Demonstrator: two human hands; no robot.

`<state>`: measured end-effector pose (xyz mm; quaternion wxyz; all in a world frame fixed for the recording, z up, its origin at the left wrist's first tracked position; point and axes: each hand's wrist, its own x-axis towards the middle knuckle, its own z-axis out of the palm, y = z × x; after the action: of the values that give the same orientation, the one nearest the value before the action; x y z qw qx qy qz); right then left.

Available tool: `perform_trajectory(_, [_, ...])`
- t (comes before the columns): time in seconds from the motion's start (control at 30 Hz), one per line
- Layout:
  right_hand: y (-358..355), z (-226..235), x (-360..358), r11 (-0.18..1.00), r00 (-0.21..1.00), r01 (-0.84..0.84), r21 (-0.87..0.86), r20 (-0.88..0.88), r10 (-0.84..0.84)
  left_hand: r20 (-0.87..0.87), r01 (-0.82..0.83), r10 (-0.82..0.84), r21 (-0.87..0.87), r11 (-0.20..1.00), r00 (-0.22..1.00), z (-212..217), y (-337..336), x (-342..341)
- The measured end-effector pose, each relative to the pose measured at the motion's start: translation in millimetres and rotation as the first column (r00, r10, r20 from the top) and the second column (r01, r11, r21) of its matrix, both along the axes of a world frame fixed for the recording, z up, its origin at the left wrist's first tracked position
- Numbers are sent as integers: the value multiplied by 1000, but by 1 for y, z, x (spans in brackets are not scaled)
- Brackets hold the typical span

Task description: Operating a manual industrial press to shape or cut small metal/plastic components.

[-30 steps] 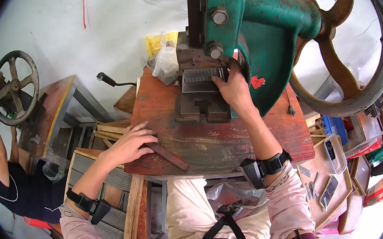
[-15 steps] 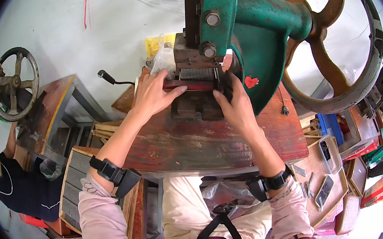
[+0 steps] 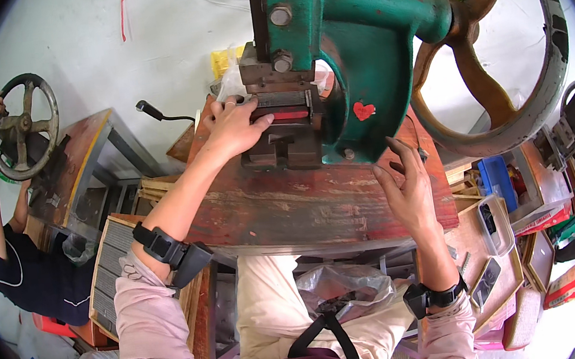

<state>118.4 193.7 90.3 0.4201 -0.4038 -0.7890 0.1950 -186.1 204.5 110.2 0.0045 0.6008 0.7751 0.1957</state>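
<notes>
Two hands work one green press: left hand pinches one red strip, right hand spread open on the bench.

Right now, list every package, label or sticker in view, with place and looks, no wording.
Heart sticker: small, red, on the green press body.
Yellow packet: behind the press, by the wall.
Clear plastic box: lower right, rectangular.
Blue box: right of the bench.
Red-green boxes: far right.
</notes>
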Motion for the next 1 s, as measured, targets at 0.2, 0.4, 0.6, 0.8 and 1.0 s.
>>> perform_trajectory(0.2, [-10,5,18,997,999,8,75,31,-10,110,-32,34,-17,999,993,2,-5,-5])
perform_trajectory(0.4, [-17,15,46,995,998,65,77,13,-67,31,5,-2,-90,996,1000,10,4,4])
perform_trajectory(0.6, [-23,-14,25,989,998,37,141,37,-42,278,136,-149,67,988,949,-18,16,-47])
perform_trajectory(0.8, [-35,-29,16,996,999,-23,90,-36,26,203,49,-39,-44,998,978,-17,27,-35])
perform_trajectory(1.0, [-38,-32,1,994,996,-83,74,-37,86,243,79,-75,-8,997,967,-17,22,-37])
